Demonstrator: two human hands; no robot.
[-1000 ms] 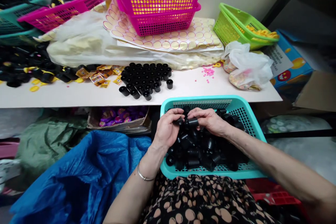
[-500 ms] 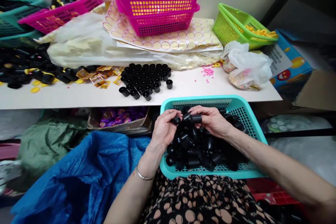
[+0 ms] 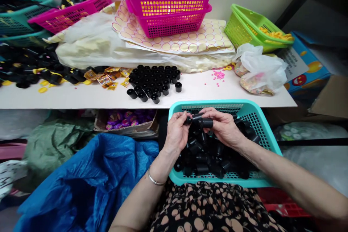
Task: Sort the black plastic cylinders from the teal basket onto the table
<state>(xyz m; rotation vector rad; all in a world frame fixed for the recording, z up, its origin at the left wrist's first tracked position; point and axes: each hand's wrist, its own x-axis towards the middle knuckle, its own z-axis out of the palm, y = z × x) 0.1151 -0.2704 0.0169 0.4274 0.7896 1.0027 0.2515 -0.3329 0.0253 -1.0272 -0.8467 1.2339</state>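
Note:
Both hands are above a turquoise basket (image 3: 268, 141) heaped with black plastic pieces (image 3: 202, 168). Between thumb and fingers, my left hand (image 3: 177, 130) pinches a small black plastic piece (image 3: 188, 120). My right hand (image 3: 227, 127) grips a black plastic cylinder (image 3: 207, 123), and a second black tube (image 3: 197, 116) lies between its fingers, pointing at the piece in my left hand. The ends of these two almost meet; I cannot tell whether they touch. On the white table just beyond stand many black cups (image 3: 154, 81), grouped upright.
Pink baskets (image 3: 168, 29) with yellow parts stand on a printed sheet at the back. A green basket (image 3: 244, 32) and a plastic bag (image 3: 261, 76) are at right. Small packets (image 3: 108, 78) lie left of the cups. A blue sack (image 3: 89, 185) stands below the table.
The view has shifted, so everything sits slightly to the right. The small piece in my left hand and the tube in my right hand are now closer to being in line.

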